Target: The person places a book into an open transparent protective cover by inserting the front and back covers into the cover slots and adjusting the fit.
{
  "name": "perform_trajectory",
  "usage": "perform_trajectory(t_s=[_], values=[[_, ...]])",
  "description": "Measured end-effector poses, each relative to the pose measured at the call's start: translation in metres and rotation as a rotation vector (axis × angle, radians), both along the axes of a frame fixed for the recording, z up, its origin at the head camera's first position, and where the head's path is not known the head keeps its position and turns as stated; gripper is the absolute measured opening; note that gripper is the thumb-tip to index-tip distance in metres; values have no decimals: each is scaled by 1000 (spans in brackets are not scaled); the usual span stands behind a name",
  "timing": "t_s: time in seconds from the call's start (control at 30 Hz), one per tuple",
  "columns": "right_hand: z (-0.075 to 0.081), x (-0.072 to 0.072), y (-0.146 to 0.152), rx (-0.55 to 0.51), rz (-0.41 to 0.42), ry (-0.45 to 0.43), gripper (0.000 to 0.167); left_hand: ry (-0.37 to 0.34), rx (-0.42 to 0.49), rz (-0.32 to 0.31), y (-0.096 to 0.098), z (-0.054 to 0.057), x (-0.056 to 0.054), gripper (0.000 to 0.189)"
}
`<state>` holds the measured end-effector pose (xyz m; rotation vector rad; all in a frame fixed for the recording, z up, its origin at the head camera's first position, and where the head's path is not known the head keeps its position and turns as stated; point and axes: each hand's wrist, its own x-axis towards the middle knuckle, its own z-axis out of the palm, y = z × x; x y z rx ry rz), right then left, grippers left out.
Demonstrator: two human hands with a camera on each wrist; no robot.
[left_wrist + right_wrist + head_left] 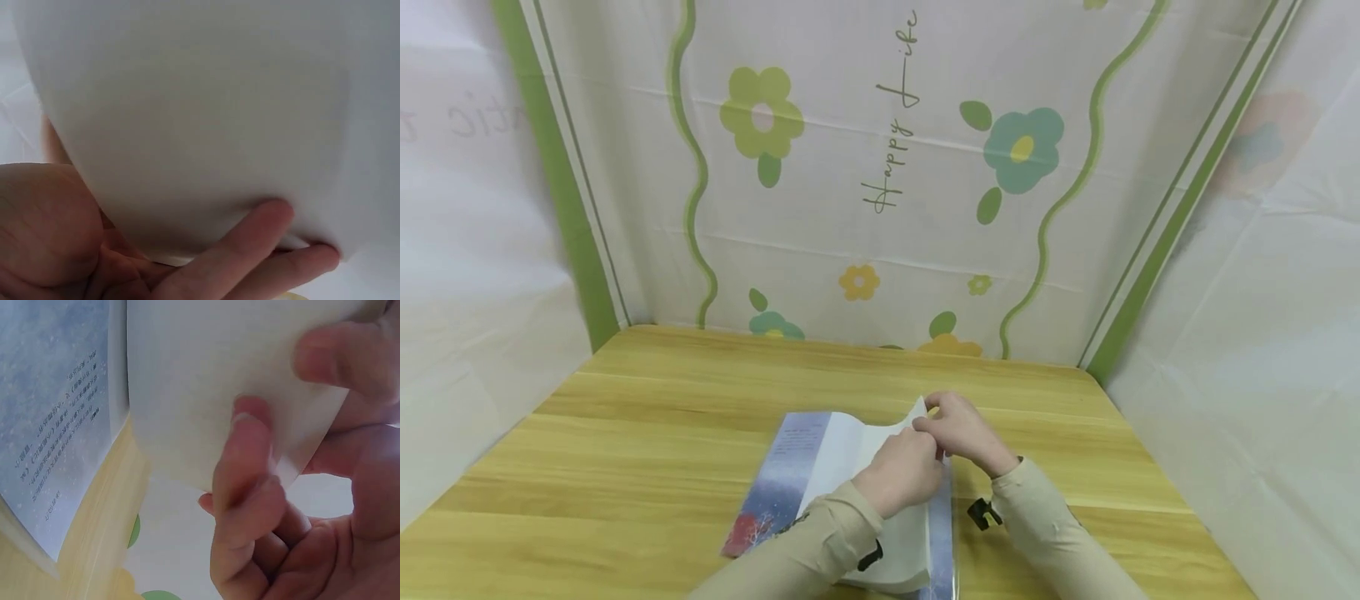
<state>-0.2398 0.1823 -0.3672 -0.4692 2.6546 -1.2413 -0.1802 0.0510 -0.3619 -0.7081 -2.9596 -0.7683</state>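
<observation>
We see an open book with white paper pages and a blue, snow-speckled cover (pixel 838 458) lying on the yellow-brown wood-grain desk (pixel 647 442), below both hands and between the 2 beige fabric sleeves (pixel 1048 521). The left hand (pixel 904 471) reaches across the pages, and the right hand (pixel 964 429) comes in from beyond the book's right side; the 2 meet at its upper right corner. There a thin white paper page (pixel 187 125) rises in a curve, its corner pointing up just beside the right fingers. In the left wrist view, 2 left fingers (pixel 231 250) lie close together along the page's face near its lower edge, pinching the sheet, though we cannot tell where the thumb sits. In the right wrist view, the page hangs within the bent right fingers, which pinch it by its edge; a 2nd fingertip presses the same face higher up, and we cannot tell which hand owns it. To the left of the pages, the blue printed cover flap (pixel 778 475) lies spread out, with a red patch (pixel 742 533) at its lower end. A small black plastic piece (pixel 981 514) sits beside the right cuff.
</observation>
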Motion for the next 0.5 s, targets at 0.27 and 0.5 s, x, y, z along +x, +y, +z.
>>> perform_trajectory(t_s=[0.27, 0.5], values=[[-1, -2, 0, -25, -4, 20, 35, -215, 139, -49, -19, 0, -7, 28], [0, -2, 1, -66, -14, 27, 44, -316, 234, -77, -35, -2, -17, 28]])
